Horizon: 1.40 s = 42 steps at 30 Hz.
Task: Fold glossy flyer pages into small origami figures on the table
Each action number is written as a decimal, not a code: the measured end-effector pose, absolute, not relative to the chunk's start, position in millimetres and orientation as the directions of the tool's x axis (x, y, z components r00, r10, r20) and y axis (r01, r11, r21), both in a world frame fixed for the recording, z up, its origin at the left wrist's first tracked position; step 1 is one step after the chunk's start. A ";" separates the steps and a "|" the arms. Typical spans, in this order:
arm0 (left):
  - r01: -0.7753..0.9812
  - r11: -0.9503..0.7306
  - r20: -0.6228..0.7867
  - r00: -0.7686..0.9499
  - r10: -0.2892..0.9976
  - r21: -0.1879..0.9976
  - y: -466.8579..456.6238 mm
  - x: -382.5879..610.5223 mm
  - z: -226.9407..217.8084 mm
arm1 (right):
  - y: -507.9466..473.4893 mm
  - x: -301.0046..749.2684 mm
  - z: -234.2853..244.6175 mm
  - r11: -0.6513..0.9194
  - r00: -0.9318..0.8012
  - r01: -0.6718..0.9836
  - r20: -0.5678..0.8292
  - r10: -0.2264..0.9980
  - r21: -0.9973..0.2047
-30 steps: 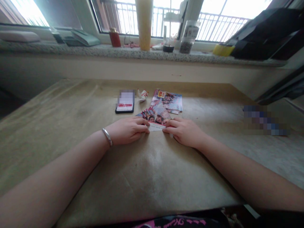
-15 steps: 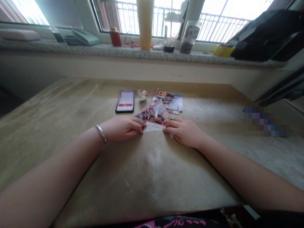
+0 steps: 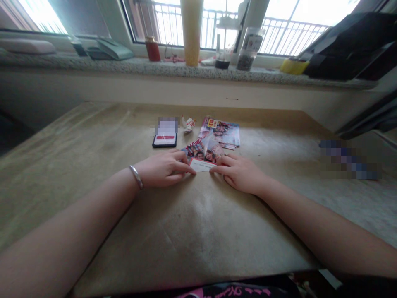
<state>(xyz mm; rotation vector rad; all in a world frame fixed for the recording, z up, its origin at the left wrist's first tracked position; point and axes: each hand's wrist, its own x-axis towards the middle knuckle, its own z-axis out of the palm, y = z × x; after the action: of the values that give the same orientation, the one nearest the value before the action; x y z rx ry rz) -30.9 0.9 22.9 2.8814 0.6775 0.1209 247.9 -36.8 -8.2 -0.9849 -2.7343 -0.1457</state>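
Observation:
A glossy printed leaflet [image 3: 203,155] lies on the table in front of me, its near edge folded over into a white flap with small text. At its left side, my left hand [image 3: 164,169] is closed on the paper, the index fingertip pressed at the flap's lower left edge. My right hand [image 3: 243,173] holds the opposite side, its index fingertip pressed at the lower right edge. Both thumbs are partly hidden. Just beyond, a stack of similar leaflets [image 3: 228,132] rests on the table, partly overlapped by the held one.
Left of the leaflets are a phone [image 3: 165,138] and a crumpled wrapper [image 3: 187,125]. A blurred flat item [image 3: 347,159] lies at the right of the table [image 3: 186,231]. Bottles, a tall yellow cylinder [image 3: 191,37] and a black bag [image 3: 347,49] line the windowsill.
My index fingers have slid toward each other along the folded near edge and straightened. The white flap looks narrower. The other things have stayed in place; the view shifted slightly.

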 end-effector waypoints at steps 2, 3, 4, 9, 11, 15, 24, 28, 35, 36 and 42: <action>0.432 -0.877 0.038 0.893 0.449 0.212 1.8 -31.0 21.1 | -37.0 248.0 -7.8 0.764 -0.743 0.645 0.248 0.622 0.015; 0.433 -0.873 0.036 0.892 0.451 0.225 2.5 -31.4 20.7 | -36.9 248.3 -7.5 0.763 -0.742 0.646 0.247 0.623 0.016; 0.435 -0.869 0.034 0.890 0.455 0.236 3.3 -32.0 20.6 | -36.8 249.0 -7.1 0.763 -0.743 0.646 0.244 0.623 0.016; 0.435 -0.859 0.029 0.888 0.459 0.271 5.9 -35.1 21.5 | -35.7 255.5 -5.3 0.765 -0.741 0.643 0.238 0.628 -0.018; 0.436 -0.854 0.030 0.886 0.462 0.284 6.3 -36.1 21.7 | -34.9 259.4 -5.2 0.766 -0.738 0.643 0.243 0.629 -0.032; 0.433 -0.844 0.026 0.885 0.465 0.317 8.2 -38.3 21.1 | -32.4 269.8 -5.9 0.747 -0.712 0.660 0.256 0.654 -0.074; 0.411 -0.841 0.036 0.892 0.451 0.353 15.8 -43.9 17.1 | -26.9 290.6 -4.2 0.757 -0.705 0.643 0.299 0.643 -0.113; 0.411 -0.838 0.047 0.889 0.456 0.359 16.3 -44.5 15.5 | -26.6 293.7 -3.5 0.739 -0.691 0.662 0.284 0.665 -0.120; 0.397 -0.831 0.062 0.889 0.454 0.390 19.2 -46.1 13.2 | -24.4 305.4 -3.7 0.738 -0.692 0.663 0.272 0.669 -0.126; 0.401 -0.825 0.064 0.885 0.461 0.398 19.4 -46.3 12.9 | -24.3 306.6 -4.1 0.737 -0.691 0.664 0.272 0.670 -0.126; 0.417 -0.799 0.063 0.870 0.489 0.434 13.8 -40.6 15.5 | -25.9 304.5 -7.7 0.663 -0.589 0.726 0.335 0.736 -0.182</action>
<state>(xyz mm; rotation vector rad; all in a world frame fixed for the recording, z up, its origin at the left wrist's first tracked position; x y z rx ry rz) -40.6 13.8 15.5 2.6291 0.6677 0.2396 304.5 -25.9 -7.7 -1.1499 -2.4991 0.0364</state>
